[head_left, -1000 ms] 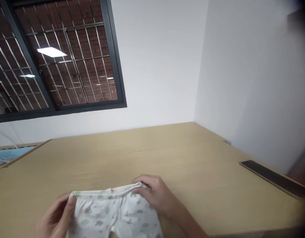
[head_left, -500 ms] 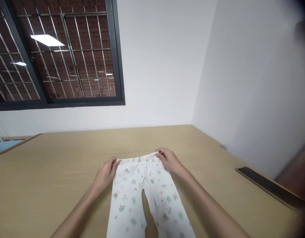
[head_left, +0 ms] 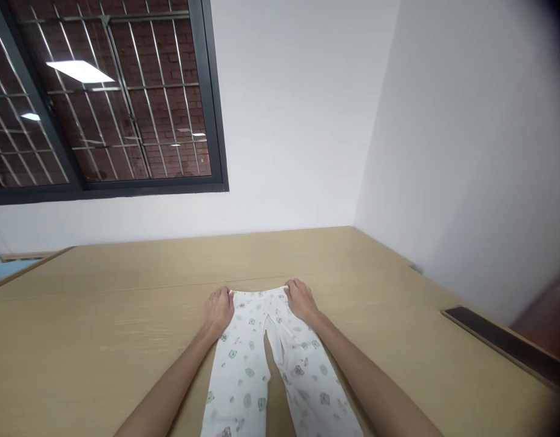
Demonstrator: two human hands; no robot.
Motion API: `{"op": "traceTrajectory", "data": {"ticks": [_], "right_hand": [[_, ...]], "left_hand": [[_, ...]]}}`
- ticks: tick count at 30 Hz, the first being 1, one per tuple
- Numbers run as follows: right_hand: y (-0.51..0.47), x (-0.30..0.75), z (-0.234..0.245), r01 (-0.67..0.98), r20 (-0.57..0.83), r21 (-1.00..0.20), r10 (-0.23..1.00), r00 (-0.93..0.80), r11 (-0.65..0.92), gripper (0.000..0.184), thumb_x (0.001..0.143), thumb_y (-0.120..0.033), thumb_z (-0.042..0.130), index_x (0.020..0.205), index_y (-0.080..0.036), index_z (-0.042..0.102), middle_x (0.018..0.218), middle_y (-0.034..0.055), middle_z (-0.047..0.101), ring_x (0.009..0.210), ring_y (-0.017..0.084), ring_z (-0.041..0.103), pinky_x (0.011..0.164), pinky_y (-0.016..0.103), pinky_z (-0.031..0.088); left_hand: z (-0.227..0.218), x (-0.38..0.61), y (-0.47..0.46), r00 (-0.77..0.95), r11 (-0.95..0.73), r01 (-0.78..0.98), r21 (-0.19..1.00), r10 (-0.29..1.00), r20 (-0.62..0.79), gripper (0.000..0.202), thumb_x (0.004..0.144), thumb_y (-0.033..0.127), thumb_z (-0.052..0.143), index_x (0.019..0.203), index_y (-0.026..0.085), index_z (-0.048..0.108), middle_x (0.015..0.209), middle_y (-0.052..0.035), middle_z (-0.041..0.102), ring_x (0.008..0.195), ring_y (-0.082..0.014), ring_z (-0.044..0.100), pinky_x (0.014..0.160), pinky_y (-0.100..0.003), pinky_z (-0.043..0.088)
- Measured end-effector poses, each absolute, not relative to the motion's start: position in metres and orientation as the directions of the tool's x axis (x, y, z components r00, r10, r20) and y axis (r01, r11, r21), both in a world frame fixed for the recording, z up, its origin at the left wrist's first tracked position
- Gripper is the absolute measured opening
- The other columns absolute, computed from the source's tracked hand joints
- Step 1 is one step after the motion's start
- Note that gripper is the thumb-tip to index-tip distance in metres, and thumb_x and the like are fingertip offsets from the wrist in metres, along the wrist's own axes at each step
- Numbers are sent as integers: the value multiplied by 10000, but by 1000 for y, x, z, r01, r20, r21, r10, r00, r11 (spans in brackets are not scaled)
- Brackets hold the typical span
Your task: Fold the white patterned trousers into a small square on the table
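A pair of white cotton pants with a small green print (head_left: 243,376) lies flat on the light wooden table (head_left: 102,321), legs pointing toward me. My left hand (head_left: 219,311) grips the left corner of the elastic waistband (head_left: 259,291). My right hand (head_left: 300,300) holds the opposite corner. Both hands rest on the cloth against the tabletop. Between the two legs the wood shows through, and the ends of the legs run out of view at the bottom.
The table meets a white wall at the far right corner. A black strip (head_left: 502,346) lies along the table's right edge. Above stands a dark-framed barred window (head_left: 111,97) facing brick. Something blue (head_left: 11,270) shows beyond the left edge.
The pants have come down flat onto the table, with the waistband lower and nearer me. Both hands have moved down with it and closer together.
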State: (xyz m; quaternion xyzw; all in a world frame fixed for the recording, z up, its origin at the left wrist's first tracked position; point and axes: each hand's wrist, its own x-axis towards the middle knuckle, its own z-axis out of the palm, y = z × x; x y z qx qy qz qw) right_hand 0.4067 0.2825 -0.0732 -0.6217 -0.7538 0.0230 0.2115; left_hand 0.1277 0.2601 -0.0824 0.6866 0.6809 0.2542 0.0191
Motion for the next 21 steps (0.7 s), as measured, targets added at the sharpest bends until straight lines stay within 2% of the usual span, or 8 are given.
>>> {"op": "traceTrajectory", "data": {"ticks": [4,8,14,21], "right_hand": [[293,412,-75,935,296,-267,944,-150,232,264,1047,-266,377,1109,-179,618,1156,117,628,1110,247,537,922,344,325],[305,413,-75,942,294,-249,944,-149,226,273,1046,-266,375,1123,-179,622,1161,122,622,1120,253,533,925,352,318],[316,412,-73,953,305,-224,943,-131,204,289,1048,-230,342,1213,-209,578,1135,116,613,1067,247,541,901,360,314],[318,412,-74,966,308,-204,947,-93,161,270,1044,-249,364,1161,-212,606,1144,126,593,1071,252,531,907,367,313]], "left_hand": [[-87,129,281,-50,-62,934,352,952,302,263,1021,356,464,1044,145,619,1035,-59,672,992,-196,632,923,-407,483],[-87,131,300,-61,-43,937,347,957,283,288,1001,406,515,1072,152,629,1065,-60,670,1019,-202,634,937,-428,500],[-81,138,316,-71,-17,940,340,967,246,303,984,424,545,1089,151,626,1094,-69,658,1000,-200,635,925,-430,513],[-68,144,316,-83,-14,921,390,970,230,288,976,419,557,1048,152,636,1092,-70,655,1018,-204,623,930,-424,502]]}}
